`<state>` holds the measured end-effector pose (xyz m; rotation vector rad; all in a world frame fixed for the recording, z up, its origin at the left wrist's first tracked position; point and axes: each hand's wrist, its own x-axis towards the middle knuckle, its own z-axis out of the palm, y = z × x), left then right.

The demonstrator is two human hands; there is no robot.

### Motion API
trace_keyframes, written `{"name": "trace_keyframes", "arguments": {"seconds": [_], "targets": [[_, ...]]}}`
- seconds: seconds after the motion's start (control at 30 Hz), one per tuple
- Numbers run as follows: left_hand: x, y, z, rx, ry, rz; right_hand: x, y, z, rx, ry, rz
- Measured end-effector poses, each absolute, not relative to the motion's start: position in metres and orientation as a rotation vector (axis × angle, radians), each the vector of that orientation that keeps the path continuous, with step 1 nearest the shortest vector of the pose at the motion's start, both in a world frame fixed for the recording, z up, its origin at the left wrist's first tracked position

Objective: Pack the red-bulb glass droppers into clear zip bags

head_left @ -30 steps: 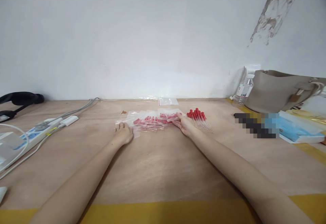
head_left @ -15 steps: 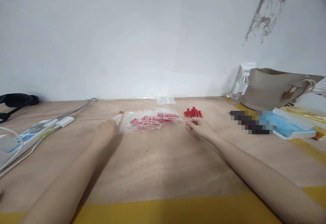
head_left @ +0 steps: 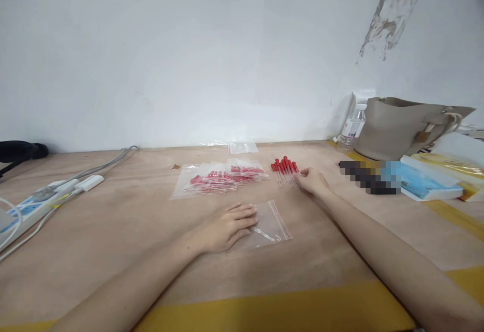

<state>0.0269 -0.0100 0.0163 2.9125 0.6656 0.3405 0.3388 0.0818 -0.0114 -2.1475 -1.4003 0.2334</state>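
My left hand [head_left: 230,227] lies flat, fingers stretched out, on a clear zip bag [head_left: 270,226] at the front middle of the table. To the right, my right hand [head_left: 313,181] has its fingertips pinched together at the right edge of a bunch of droppers [head_left: 285,164] with red bulbs and thin clear stems. It appears to grip one of them by the stem, though the fingers partly hide it. Left of the bunch, several clear zip bags [head_left: 215,183] with red-bulbed droppers inside lie overlapped in a pile.
A flat bag [head_left: 244,148] lies against the wall. At left are a power strip [head_left: 41,201] with cables and a black object [head_left: 22,150]. At right stand a plastic bottle [head_left: 353,128] and a grey handbag [head_left: 397,128], near a blue pack [head_left: 431,178].
My left hand has come from the left of the bag pile to the front middle, where a zip bag now lies under it. My right hand has shifted right, uncovering the dropper stems.
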Motion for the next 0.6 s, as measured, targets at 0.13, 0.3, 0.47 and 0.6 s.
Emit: {"name": "trace_keyframes", "arguments": {"seconds": [0.13, 0.3, 0.47, 0.6], "targets": [[0.026, -0.015, 0.013, 2.740, 0.858, 0.463, 0.346, 0.095, -0.005, -2.142, -1.316, 0.410], [0.034, -0.022, 0.011, 2.625, 0.961, 0.555, 0.347, 0.103, 0.010, -2.116, -1.259, 0.661], [0.030, -0.017, 0.006, 2.679, 0.816, 0.483, 0.346, 0.101, 0.017, -2.099, -1.234, 0.812], [0.024, -0.006, 0.004, 2.664, 0.703, 0.541, 0.351, 0.099, 0.020, -2.084, -1.262, 0.865]]}}
